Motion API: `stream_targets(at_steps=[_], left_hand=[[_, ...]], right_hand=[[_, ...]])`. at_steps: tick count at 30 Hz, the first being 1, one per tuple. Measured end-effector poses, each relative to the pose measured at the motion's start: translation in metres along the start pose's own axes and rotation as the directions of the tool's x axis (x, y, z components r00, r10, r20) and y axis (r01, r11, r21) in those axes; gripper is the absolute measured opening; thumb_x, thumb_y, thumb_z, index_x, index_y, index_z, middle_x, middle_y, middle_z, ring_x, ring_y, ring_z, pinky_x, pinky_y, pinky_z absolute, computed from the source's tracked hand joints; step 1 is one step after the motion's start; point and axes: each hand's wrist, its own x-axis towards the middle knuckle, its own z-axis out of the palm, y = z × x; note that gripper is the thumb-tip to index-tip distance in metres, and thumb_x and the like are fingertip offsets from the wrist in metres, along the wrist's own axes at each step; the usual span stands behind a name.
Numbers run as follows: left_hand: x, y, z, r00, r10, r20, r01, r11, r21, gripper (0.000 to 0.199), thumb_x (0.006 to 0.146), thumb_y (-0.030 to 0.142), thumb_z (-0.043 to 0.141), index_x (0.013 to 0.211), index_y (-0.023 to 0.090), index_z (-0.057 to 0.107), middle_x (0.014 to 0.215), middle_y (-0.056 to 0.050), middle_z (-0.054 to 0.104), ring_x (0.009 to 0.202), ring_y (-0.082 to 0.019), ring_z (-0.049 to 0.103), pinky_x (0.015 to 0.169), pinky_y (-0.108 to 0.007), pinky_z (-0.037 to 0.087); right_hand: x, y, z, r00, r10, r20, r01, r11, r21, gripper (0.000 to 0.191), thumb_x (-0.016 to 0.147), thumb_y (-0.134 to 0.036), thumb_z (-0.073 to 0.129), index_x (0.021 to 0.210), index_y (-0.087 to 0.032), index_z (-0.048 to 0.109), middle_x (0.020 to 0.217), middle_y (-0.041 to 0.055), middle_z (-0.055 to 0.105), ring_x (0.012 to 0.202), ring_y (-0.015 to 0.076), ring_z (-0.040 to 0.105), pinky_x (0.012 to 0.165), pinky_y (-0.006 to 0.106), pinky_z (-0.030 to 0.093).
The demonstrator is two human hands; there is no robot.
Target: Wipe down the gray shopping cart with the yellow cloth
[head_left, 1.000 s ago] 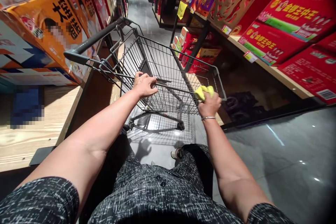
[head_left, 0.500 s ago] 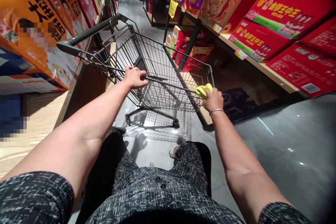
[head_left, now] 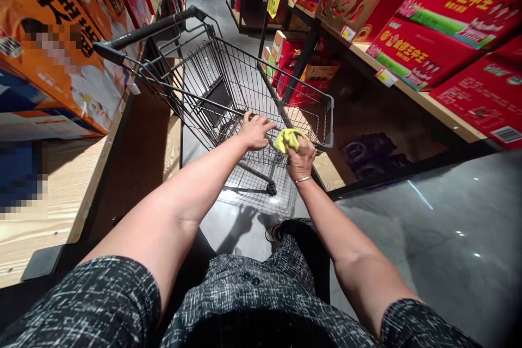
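Note:
A dark wire shopping cart (head_left: 281,84) stands in front of me, its black handle (head_left: 134,39) towards the far left. My left hand (head_left: 256,131) grips the cart's near top rail at about the middle, its fingers loosely curled over it. Just to its right, my right hand (head_left: 300,159) is closed around a crumpled yellow cloth (head_left: 287,140). That cloth is pressed against the same rail and hides a short stretch of it. Inside the basket, a dark panel (head_left: 216,100) shows near the handle end.
Shelves with orange boxes (head_left: 61,27) flank the cart on the left. On the right, red boxes (head_left: 411,54) are stacked on a wooden shelf (head_left: 444,109), with dark purple packages (head_left: 373,152) below. A grey tiled floor (head_left: 440,223) runs between the shelves.
My right hand and the cloth have moved left along the rail. My left hand has slid right, so the two hands are now close together. The view has shifted slightly.

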Motion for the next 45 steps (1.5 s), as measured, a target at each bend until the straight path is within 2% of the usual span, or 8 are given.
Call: stream_targets(at_steps=[7,12,17,22,28,32,40,45], left_hand=[[-0.006,-0.007,-0.004,0.999,-0.015,0.051,0.017,0.999,-0.030,0.069,0.085,0.025,0.059,0.153,0.032,0.051,0.149,-0.005,0.054,0.147,-0.029,0.039,0.130,-0.056,-0.005],[-0.006,-0.004,-0.008,0.997,-0.031,0.072,0.035,0.998,-0.053,0.067,0.084,0.023,0.059,0.151,0.031,0.053,0.147,-0.005,0.055,0.146,-0.029,0.040,0.131,-0.055,-0.010],[-0.003,-0.004,-0.008,0.997,-0.048,0.068,0.052,0.997,-0.060,0.065,0.084,0.019,0.058,0.148,0.032,0.055,0.143,-0.006,0.056,0.144,-0.029,0.042,0.130,-0.057,-0.010],[0.001,0.003,-0.005,0.995,-0.092,0.039,0.094,0.994,-0.059,0.058,0.084,0.015,0.057,0.140,0.032,0.059,0.140,-0.006,0.057,0.142,-0.031,0.044,0.129,-0.062,-0.008],[0.011,0.018,0.000,0.994,-0.093,0.049,0.093,0.996,-0.013,0.054,0.082,0.018,0.061,0.136,0.021,0.058,0.139,-0.010,0.060,0.138,-0.031,0.047,0.130,-0.055,0.002],[0.024,0.023,0.003,0.995,-0.030,0.095,0.028,0.999,0.019,0.065,0.081,0.027,0.064,0.146,0.031,0.055,0.143,-0.007,0.059,0.138,-0.035,0.044,0.122,-0.057,0.017],[0.057,0.031,0.011,0.997,-0.044,0.061,0.050,0.993,-0.109,0.057,0.081,0.020,0.057,0.134,0.040,0.064,0.133,0.001,0.070,0.137,-0.035,0.041,0.115,-0.059,0.015],[0.063,0.024,0.010,0.998,-0.059,0.034,0.064,0.988,-0.141,0.050,0.077,0.022,0.058,0.123,0.040,0.069,0.128,0.004,0.073,0.132,-0.032,0.045,0.115,-0.058,0.017]], right_hand=[[-0.043,0.006,0.083,0.864,-0.186,0.467,0.226,0.974,-0.030,0.039,0.098,-0.020,0.047,0.125,-0.033,0.073,0.159,0.0062,0.050,0.144,0.0326,0.037,0.110,0.053,0.037],[-0.041,0.008,0.087,0.789,-0.217,0.575,0.263,0.965,0.003,0.035,0.094,-0.018,0.052,0.115,-0.030,0.077,0.152,0.0080,0.056,0.138,0.0324,0.044,0.106,0.048,0.040],[-0.016,0.017,0.028,0.907,-0.276,0.317,0.282,0.959,0.026,0.032,0.097,-0.020,0.055,0.113,-0.034,0.078,0.150,0.0049,0.058,0.135,0.0310,0.042,0.105,0.049,0.040],[-0.004,0.050,-0.017,0.998,-0.043,-0.049,0.042,0.999,-0.026,0.038,0.096,-0.019,0.055,0.122,-0.036,0.076,0.146,0.0075,0.057,0.138,0.0330,0.036,0.112,0.055,0.035],[-0.050,0.061,0.038,0.984,0.027,0.176,-0.026,1.000,-0.009,0.038,0.090,-0.017,0.053,0.108,-0.037,0.079,0.136,0.0082,0.062,0.125,0.0323,0.041,0.098,0.050,0.041],[-0.071,0.055,0.064,0.962,0.052,0.268,-0.054,0.999,-0.002,0.042,0.091,-0.015,0.049,0.109,-0.036,0.079,0.136,0.0074,0.061,0.119,0.0308,0.042,0.093,0.044,0.041],[-0.011,0.103,0.013,0.978,0.187,-0.095,-0.185,0.982,0.033,0.047,0.088,-0.015,0.052,0.127,-0.028,0.075,0.145,0.0140,0.047,0.135,0.0359,0.034,0.112,0.056,0.036],[-0.020,0.112,0.043,0.974,0.219,-0.054,-0.217,0.976,0.035,0.051,0.081,-0.009,0.050,0.123,-0.025,0.075,0.142,0.0150,0.046,0.132,0.0334,0.038,0.110,0.053,0.040]])
